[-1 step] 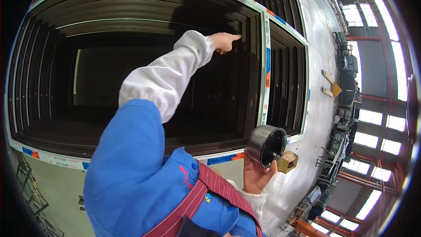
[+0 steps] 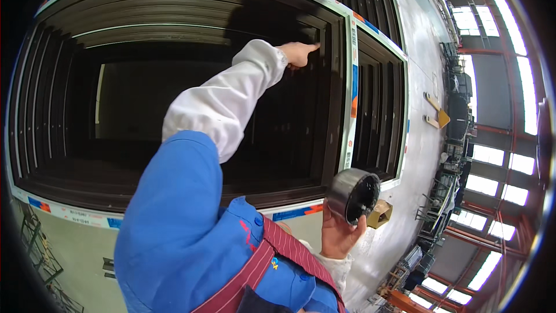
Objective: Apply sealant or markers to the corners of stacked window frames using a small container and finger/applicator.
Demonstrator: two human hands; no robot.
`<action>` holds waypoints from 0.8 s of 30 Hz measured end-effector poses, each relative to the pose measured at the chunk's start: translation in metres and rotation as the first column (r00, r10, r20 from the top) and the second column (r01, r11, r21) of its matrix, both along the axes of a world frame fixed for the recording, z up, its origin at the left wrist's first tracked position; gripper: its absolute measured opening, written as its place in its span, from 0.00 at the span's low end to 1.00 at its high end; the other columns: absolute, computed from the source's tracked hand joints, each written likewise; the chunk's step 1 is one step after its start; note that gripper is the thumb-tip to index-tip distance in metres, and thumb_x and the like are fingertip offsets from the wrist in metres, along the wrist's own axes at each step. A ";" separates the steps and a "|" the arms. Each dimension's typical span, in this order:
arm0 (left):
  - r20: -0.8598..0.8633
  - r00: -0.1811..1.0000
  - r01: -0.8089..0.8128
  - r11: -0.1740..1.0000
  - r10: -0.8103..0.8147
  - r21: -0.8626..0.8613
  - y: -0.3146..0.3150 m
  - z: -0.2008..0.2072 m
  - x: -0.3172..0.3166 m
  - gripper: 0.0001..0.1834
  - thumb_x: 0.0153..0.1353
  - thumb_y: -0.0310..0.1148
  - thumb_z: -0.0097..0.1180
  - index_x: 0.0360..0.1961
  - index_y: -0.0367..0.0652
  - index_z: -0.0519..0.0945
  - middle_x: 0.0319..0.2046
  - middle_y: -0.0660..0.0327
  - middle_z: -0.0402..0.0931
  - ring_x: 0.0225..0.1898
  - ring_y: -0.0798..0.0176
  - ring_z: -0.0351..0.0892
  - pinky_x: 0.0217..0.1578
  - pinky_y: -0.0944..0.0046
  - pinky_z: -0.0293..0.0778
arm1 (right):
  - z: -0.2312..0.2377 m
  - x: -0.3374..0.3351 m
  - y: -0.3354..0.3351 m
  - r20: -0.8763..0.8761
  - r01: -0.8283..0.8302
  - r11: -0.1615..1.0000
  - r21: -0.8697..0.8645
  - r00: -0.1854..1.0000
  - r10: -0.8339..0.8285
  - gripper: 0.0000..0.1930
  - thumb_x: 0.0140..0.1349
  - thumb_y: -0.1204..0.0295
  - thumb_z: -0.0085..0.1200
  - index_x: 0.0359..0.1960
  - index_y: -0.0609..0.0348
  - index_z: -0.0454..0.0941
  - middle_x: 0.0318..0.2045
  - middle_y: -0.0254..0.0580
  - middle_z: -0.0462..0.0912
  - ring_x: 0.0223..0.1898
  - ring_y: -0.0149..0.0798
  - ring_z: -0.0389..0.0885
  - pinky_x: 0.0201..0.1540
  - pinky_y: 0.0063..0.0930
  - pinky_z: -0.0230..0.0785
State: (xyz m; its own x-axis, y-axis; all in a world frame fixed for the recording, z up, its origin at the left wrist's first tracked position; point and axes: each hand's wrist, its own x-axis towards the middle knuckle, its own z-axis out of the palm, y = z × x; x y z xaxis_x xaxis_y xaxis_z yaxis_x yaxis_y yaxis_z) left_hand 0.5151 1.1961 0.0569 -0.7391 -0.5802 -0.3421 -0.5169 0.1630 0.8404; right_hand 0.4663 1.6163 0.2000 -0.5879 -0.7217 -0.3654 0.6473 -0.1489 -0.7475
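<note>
A large dark brown window frame [image 2: 174, 23] with a pale taped outer edge fills the view. My left arm, in a white sleeve, reaches up to it, and my left hand [image 2: 297, 53] presses its fingertips on the frame's inner upright near the top right corner. It holds nothing that I can see. At the lower right, my right hand [image 2: 337, 235] grips a dark grey roll [image 2: 354, 195] with a hollow core, held apart from the frame just below its bottom rail.
A vertical bar [image 2: 351, 87] with white, blue and orange film splits off a narrower right section. Beyond it lies grey workshop floor [image 2: 417, 52] with a yellow object [image 2: 440, 117], a small cardboard box [image 2: 380, 214] and racks [image 2: 440, 191].
</note>
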 end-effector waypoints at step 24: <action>0.153 0.919 -0.202 0.769 0.362 -0.607 -0.085 -0.101 -0.135 0.22 0.63 0.33 0.44 0.59 0.59 0.69 0.34 0.59 0.82 0.36 0.58 0.83 0.33 0.55 0.76 | -0.001 -0.037 -0.024 -0.143 0.252 0.959 0.125 0.962 -0.234 0.29 0.56 0.54 0.56 0.58 0.54 0.69 0.54 0.48 0.74 0.56 0.50 0.71 0.62 0.47 0.63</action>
State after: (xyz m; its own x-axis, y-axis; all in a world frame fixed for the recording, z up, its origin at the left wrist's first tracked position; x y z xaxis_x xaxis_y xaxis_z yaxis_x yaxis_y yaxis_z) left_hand 0.3805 1.1112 -0.0440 -0.4469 -0.8941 -0.0278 -0.7917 0.3809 0.4777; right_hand 0.4296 1.5922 0.1987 -0.7869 -0.4975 -0.3651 0.5044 -0.1777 -0.8450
